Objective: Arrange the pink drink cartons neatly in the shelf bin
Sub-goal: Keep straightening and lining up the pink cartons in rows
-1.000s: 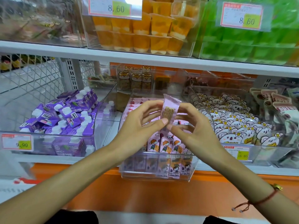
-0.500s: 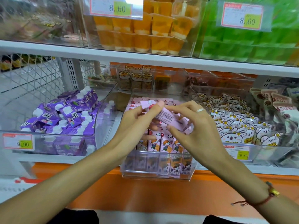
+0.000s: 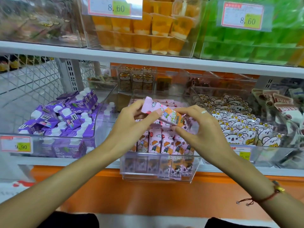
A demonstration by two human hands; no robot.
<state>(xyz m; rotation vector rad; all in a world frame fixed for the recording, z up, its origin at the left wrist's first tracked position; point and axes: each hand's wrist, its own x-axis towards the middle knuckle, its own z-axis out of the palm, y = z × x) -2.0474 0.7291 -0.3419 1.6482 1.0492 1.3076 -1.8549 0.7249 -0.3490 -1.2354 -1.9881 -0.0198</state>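
Both hands — left hand [image 3: 131, 124], right hand [image 3: 202, 134] — pinch one pink carton [image 3: 166, 115] by its ends above the shelf bin [image 3: 158, 176]; it looks light, stiff-sided, crushable — best held at the edges.

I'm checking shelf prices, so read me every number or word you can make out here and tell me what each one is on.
"8.60": price tag on the orange jelly cup bin.
"8.60": price tag on the green bin.
"9.90": price tag on the purple carton bin.
Tag under the koala packs: only ".80" reads clearly.
Print on the held pink carton, between left hand and right hand: too blurred.
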